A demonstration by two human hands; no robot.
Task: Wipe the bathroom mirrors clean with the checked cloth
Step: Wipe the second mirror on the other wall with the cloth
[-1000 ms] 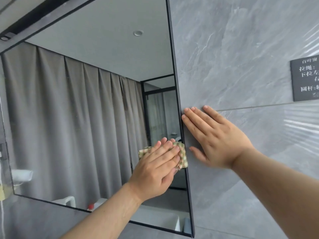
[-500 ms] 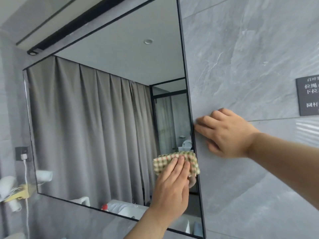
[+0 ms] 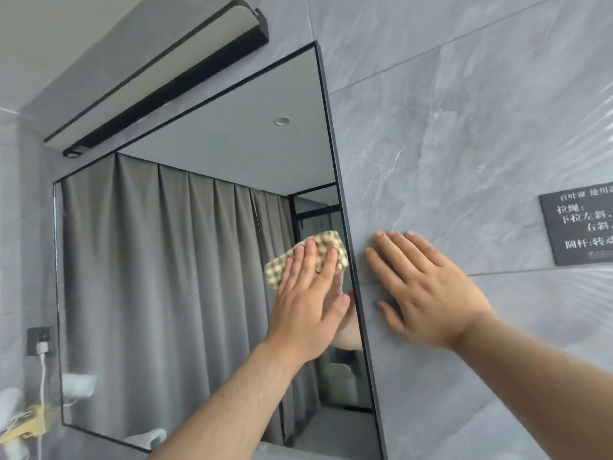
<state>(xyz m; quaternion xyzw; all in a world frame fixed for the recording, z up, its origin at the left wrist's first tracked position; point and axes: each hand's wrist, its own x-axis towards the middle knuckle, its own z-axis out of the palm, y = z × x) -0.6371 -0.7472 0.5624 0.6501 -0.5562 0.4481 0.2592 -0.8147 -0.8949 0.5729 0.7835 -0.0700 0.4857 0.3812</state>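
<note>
- Since half a second ago: left hand [image 3: 306,305] and checked cloth [image 3: 306,258] have climbed the mirror [image 3: 185,260] along its right edge; right hand [image 3: 428,293] went from curled to flat.
- Left hand fingers [image 3: 310,260] lie straight and flat on the cloth, pressing it against the glass; no pinch or curl round it. Flat palm spreads pressure so the whole cloth patch wipes.
- Cloth sits on the mirror's right-hand strip, roughly mid-height, its right end touching or just short of the black frame [image 3: 345,227]; can't tell which.
- Right hand is off the mirror, just right of the frame, fingers [image 3: 394,254] extended and spread on the grey wall tile [image 3: 447,127]. Holds nothing. Looks like a brace for reaching up, placed on tile so it leaves no prints on glass.
- Judgement: mid-wipe, working the right edge upward. Upper right corner of the mirror still to be reached.
- Risk: cloth snagging or bunching at the frame.
- Above the mirror: black light bar [image 3: 159,81]. Right of the bracing hand: dark sign [image 3: 578,227].
</note>
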